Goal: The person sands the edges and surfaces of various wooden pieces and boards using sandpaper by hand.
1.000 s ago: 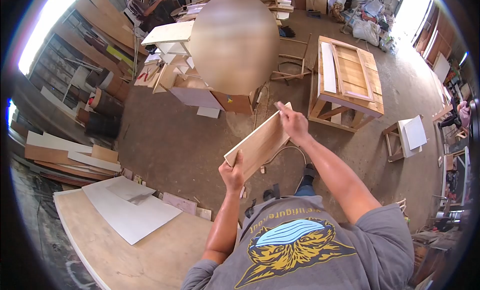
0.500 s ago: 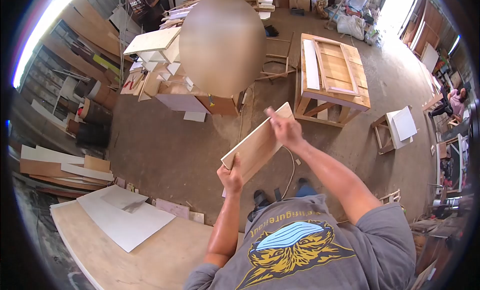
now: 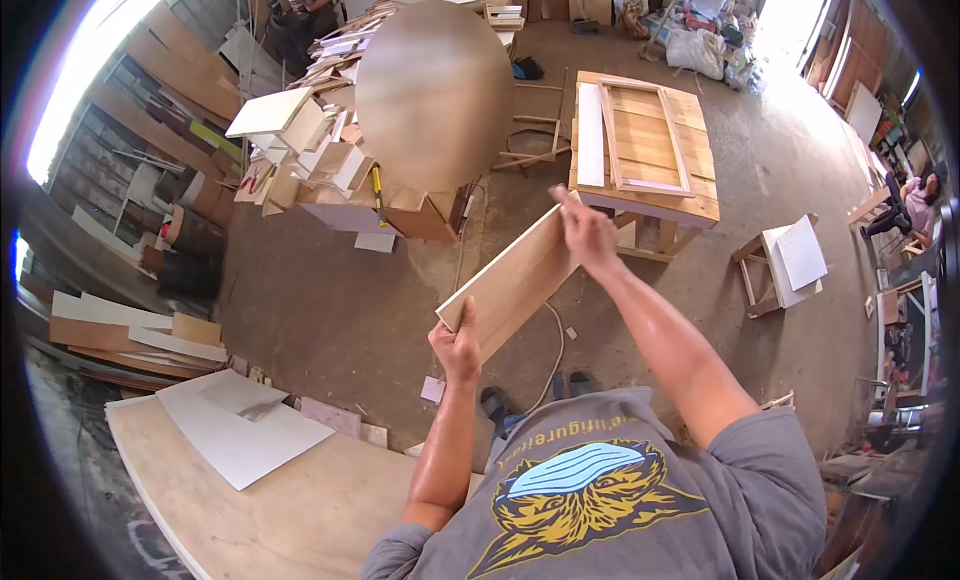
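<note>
A flat, pale wooden board (image 3: 525, 280) is held tilted in front of my body, its long edge running from lower left to upper right. My left hand (image 3: 457, 348) grips the lower left end, with the thumb over the face and the other fingers behind. At the upper right end, my right hand (image 3: 592, 238) is closed against the board's corner, one finger sticking out past the end. Part of that end is hidden by the hand.
A wooden worktable (image 3: 650, 130) carrying a frame stands ahead right, with a stool (image 3: 775, 270) beyond it. Ahead left, a cluttered bench holds a yellow-handled hammer (image 3: 378, 195). A large sheet (image 3: 300, 510) lies at lower left. A seated person (image 3: 905, 205) is far right; a blurred oval hides part ahead.
My right hand has moved along the board to its upper right end. The board has shifted slightly, while my left hand keeps its grip. The view has turned a little right.
</note>
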`<state>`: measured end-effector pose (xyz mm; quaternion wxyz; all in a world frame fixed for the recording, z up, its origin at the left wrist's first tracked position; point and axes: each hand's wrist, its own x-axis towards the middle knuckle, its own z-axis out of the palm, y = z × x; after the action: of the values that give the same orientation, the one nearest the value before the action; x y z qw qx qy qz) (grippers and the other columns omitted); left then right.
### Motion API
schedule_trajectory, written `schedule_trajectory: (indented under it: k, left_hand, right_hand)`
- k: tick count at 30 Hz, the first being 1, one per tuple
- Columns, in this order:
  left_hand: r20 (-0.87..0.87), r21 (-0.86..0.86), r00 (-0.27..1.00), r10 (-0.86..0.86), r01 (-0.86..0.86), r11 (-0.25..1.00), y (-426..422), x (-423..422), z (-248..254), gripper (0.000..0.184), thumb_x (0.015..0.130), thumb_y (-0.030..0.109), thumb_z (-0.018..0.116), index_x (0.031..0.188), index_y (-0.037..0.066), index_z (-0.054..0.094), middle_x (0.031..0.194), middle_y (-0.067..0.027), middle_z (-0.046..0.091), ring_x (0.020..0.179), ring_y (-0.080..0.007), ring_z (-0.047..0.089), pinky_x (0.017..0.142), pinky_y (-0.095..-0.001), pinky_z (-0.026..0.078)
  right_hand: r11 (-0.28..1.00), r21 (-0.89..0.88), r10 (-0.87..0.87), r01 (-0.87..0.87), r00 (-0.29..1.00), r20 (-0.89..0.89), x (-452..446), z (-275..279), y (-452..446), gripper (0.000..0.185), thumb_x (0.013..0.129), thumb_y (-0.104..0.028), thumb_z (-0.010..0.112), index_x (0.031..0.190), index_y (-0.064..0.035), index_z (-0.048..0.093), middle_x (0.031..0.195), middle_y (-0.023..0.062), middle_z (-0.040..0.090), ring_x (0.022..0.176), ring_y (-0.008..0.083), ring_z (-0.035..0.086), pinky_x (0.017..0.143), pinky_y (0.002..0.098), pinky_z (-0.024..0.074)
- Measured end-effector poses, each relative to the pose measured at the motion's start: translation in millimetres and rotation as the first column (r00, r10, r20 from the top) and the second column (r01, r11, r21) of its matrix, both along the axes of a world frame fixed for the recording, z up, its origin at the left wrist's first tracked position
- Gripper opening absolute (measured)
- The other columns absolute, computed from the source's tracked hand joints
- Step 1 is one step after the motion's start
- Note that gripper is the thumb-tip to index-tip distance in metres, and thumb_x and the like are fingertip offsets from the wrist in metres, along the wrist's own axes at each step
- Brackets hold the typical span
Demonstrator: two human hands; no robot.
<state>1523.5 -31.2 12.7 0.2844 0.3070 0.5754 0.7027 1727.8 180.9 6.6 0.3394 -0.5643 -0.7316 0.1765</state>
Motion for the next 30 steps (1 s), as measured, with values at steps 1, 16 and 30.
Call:
schedule_trajectory:
  k: [1,16,30]
  left_hand:
    - [-0.036,-0.003,0.999,-0.003,0.003,1.000,1,10,-1,0.022,0.103,0.015,0.077,0.109,-0.007,0.079,0.096,0.0026,0.074,0.089,-0.0060,0.062,0.080,-0.0241,0.050]
    - [-0.016,0.056,0.999,0.033,-0.032,0.998,30,96,-2,0.023,0.104,0.015,0.075,0.112,-0.006,0.078,0.104,-0.0033,0.075,0.095,-0.0101,0.066,0.086,-0.0277,0.052]
    - [-0.049,0.101,0.995,0.083,-0.078,0.992,30,75,20,0.020,0.104,0.013,0.075,0.111,-0.006,0.079,0.101,-0.0002,0.075,0.093,-0.0073,0.063,0.084,-0.0245,0.050]
  right_hand:
    - [1.000,0.008,-0.012,0.012,1.000,-0.006,14,-2,8,0.037,0.110,-0.031,0.058,0.145,-0.0331,0.069,0.124,0.0089,0.077,0.106,0.0333,0.077,0.088,0.0446,0.0613]
    - [0.985,0.043,0.168,-0.167,0.985,-0.029,88,42,11,0.042,0.107,-0.016,0.059,0.144,-0.0315,0.070,0.122,0.0050,0.079,0.097,0.0264,0.078,0.088,0.0391,0.0603]
    - [0.974,0.107,0.212,-0.200,0.969,-0.123,48,62,12,0.041,0.106,-0.016,0.059,0.143,-0.0294,0.070,0.125,0.0082,0.078,0.107,0.0313,0.077,0.091,0.0422,0.0609]
